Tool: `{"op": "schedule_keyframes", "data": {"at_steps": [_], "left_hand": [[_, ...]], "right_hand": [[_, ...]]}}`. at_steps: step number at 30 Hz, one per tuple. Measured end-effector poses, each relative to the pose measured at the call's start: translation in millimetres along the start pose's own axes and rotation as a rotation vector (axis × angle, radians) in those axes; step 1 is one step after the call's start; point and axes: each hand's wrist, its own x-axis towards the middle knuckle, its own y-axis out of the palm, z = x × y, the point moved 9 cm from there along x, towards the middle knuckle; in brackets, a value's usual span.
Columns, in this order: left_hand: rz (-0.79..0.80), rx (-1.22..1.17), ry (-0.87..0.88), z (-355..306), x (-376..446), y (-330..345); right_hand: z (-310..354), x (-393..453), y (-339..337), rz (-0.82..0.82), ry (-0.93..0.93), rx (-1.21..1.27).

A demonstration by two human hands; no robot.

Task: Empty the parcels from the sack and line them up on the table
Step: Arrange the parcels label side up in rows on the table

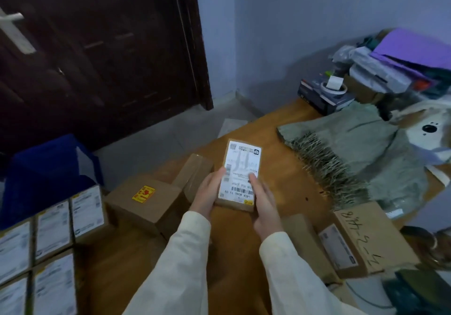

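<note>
A small brown parcel (240, 168) with a white shipping label faces up, held above the wooden table (288, 175). My left hand (207, 192) grips its left side and my right hand (263, 204) grips its right side, thumb on the label. Several labelled parcels (51, 239) lie in neat rows at the table's left. A larger box with a yellow sticker (146, 202) and a plain box (195, 173) sit just left of my hands. The sack is not clearly visible.
A box with handwriting (371, 239) and a flat cardboard piece (302, 236) lie to the right. A grey fringed scarf (346, 153) covers the far right of the table, with stacked clutter (390, 68) behind. A blue bin (48, 170) stands left, a dark door (97, 53) beyond.
</note>
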Motion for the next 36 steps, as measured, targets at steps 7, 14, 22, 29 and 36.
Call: {"op": "schedule_keyframes", "data": {"at_steps": [7, 14, 22, 29, 36], "left_hand": [[-0.133, 0.201, 0.304, -34, -90, -104], [-0.128, 0.412, 0.083, 37, -166, -220], [-0.758, -0.719, 0.079, 148, -205, -276], [-0.931, 0.1, -0.126, 170, -214, -283], [-0.852, 0.853, 0.123, 133, -213, -264]], "right_hand": [[-22, -66, 64, 0.572, 0.009, -0.774], [-105, -93, 142, 0.793, -0.055, -1.347], [-248, -114, 140, 0.453, 0.184, -0.917], [-283, -119, 115, 0.321, 0.191, -1.015], [-284, -119, 88, 0.212, -0.087, -1.471]]}}
